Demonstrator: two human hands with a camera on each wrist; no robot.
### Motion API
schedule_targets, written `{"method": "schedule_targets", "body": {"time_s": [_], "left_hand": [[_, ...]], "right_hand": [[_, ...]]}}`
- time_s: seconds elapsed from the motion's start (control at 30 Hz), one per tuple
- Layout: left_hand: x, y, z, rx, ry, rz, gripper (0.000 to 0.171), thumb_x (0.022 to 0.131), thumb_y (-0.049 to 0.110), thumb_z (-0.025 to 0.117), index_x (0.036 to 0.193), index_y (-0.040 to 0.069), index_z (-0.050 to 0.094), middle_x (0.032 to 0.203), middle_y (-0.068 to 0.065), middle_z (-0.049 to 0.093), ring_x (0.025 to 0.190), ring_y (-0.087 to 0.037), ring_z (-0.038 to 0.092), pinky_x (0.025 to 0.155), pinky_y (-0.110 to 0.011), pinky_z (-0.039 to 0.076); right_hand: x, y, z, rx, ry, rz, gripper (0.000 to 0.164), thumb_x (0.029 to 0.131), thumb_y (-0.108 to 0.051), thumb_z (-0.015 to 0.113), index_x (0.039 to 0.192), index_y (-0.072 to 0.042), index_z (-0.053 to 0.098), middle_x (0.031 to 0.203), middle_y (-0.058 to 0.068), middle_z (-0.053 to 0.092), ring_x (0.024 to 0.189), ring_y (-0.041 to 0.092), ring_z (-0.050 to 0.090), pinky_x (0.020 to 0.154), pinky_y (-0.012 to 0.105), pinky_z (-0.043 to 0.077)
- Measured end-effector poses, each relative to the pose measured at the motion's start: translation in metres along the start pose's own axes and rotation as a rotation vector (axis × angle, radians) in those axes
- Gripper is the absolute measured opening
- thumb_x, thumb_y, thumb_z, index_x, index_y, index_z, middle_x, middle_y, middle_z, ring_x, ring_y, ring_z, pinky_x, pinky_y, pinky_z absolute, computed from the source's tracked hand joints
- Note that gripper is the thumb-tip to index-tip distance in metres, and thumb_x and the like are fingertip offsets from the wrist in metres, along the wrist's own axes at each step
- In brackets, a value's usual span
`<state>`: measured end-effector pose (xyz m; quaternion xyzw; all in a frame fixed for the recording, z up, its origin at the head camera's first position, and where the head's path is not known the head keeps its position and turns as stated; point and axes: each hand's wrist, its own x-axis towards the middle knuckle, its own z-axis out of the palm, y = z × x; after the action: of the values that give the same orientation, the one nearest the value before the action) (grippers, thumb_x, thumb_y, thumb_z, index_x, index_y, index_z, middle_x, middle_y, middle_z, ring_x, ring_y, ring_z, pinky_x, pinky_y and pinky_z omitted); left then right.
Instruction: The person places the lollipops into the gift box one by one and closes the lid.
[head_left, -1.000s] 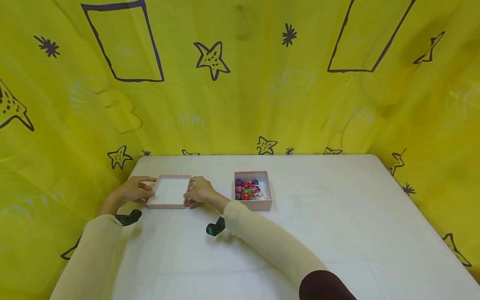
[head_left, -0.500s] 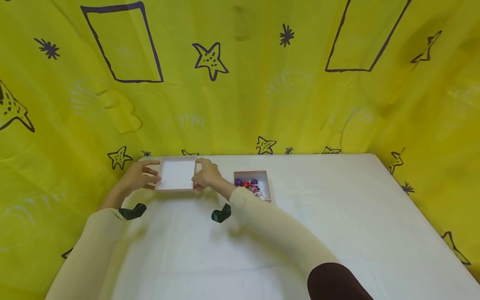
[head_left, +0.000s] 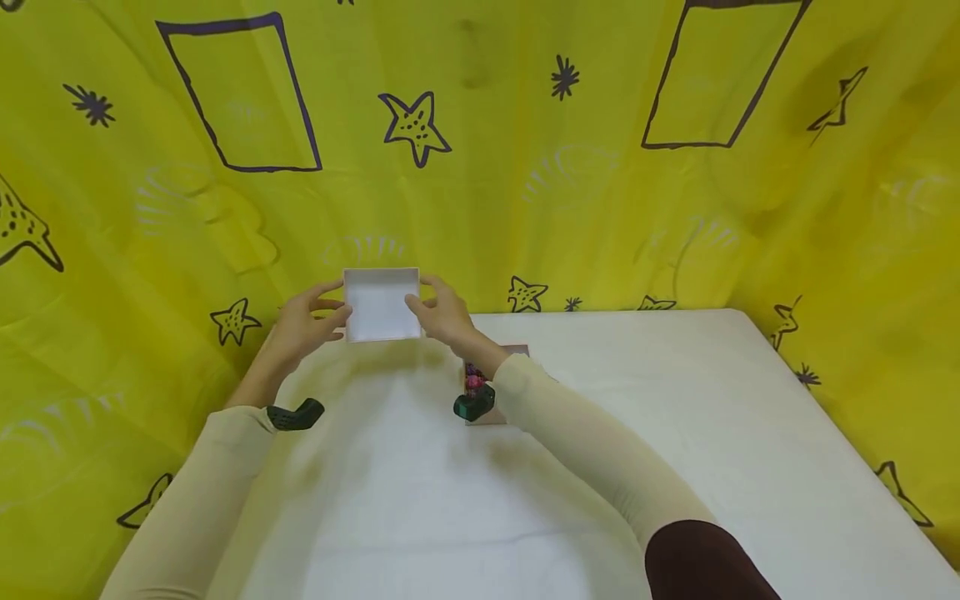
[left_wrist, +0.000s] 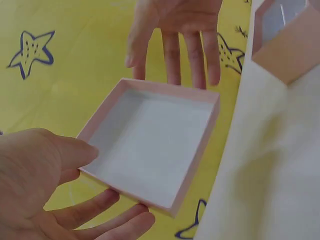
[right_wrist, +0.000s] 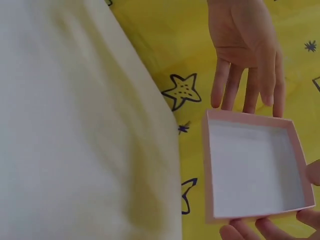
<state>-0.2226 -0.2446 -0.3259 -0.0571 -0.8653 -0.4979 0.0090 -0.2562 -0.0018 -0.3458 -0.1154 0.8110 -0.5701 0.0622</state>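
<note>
A shallow pink box lid [head_left: 382,307] with a white inside hangs above the far left of the table, its open side facing me. My left hand [head_left: 307,321] grips its left edge, thumb on the rim and fingers underneath. On the opposite edge, my right hand [head_left: 448,317] holds it with the thumb at the rim. The left wrist view shows the lid [left_wrist: 150,145] with nothing in it. Beneath my right wrist stands a pink box [head_left: 516,350] containing wrapped lollipops [head_left: 475,381], largely covered by that wrist and sleeve.
A white-covered table [head_left: 390,500] spreads below the arms. Behind it and along both sides hangs a yellow curtain [head_left: 480,192] with starfish drawings. Small dark devices sit at my left wrist [head_left: 296,415] and right wrist [head_left: 474,403].
Both hands have raised the lid off the table, carried it slightly right and tilted its inside toward me. My right forearm now covers more of the lollipop box.
</note>
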Motion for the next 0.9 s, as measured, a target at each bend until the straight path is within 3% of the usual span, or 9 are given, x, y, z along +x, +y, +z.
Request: {"method": "schedule_targets", "body": {"time_s": [0.17,0.47,0.63,0.77,0.9], "left_hand": [[0.001,0.013,0.012,-0.069,0.025,0.033,0.062,0.104,0.019,0.063,0.158,0.006,0.037,0.144,-0.034,0.05,0.118,-0.05,0.062,0.089,-0.047,0.057],[0.0,0.028,0.033,-0.209,0.074,0.051,0.048,0.105,0.025,0.061,0.139,-0.005,0.045,0.142,-0.03,0.051,0.122,-0.05,0.059,0.089,-0.048,0.058],[0.001,0.027,0.042,-0.287,0.101,0.03,0.039,0.106,0.031,0.059,0.115,-0.006,0.049,0.142,-0.029,0.051,0.124,-0.049,0.059,0.082,-0.045,0.06],[0.002,0.027,0.048,-0.319,0.112,0.001,0.045,0.105,0.035,0.059,0.108,-0.009,0.049,0.142,-0.029,0.051,0.126,-0.048,0.059,0.081,-0.045,0.06],[0.0,0.028,0.052,-0.313,0.117,-0.029,0.046,0.104,0.035,0.061,0.11,-0.009,0.049,0.136,-0.028,0.051,0.127,-0.046,0.059,0.082,-0.045,0.06]], "right_hand": [[0.0,0.001,-0.016,0.103,0.036,0.007,0.059,0.104,-0.049,0.056,0.153,-0.019,0.043,0.139,0.014,0.057,0.124,0.031,0.059,0.104,0.052,0.05],[-0.001,0.004,-0.035,0.274,0.098,0.008,0.053,0.103,-0.055,0.054,0.133,-0.012,0.052,0.139,0.015,0.057,0.127,0.041,0.059,0.104,0.06,0.048],[-0.006,0.007,-0.042,0.298,0.138,0.007,0.045,0.101,-0.053,0.059,0.114,-0.01,0.058,0.132,0.015,0.061,0.125,0.042,0.061,0.103,0.06,0.05],[-0.009,0.01,-0.046,0.31,0.171,0.016,0.04,0.099,-0.05,0.064,0.102,-0.01,0.059,0.125,0.014,0.063,0.121,0.041,0.064,0.099,0.057,0.053],[-0.012,0.014,-0.051,0.322,0.155,0.006,0.036,0.098,-0.043,0.069,0.108,-0.009,0.061,0.126,0.018,0.064,0.12,0.041,0.065,0.098,0.053,0.055]]}}
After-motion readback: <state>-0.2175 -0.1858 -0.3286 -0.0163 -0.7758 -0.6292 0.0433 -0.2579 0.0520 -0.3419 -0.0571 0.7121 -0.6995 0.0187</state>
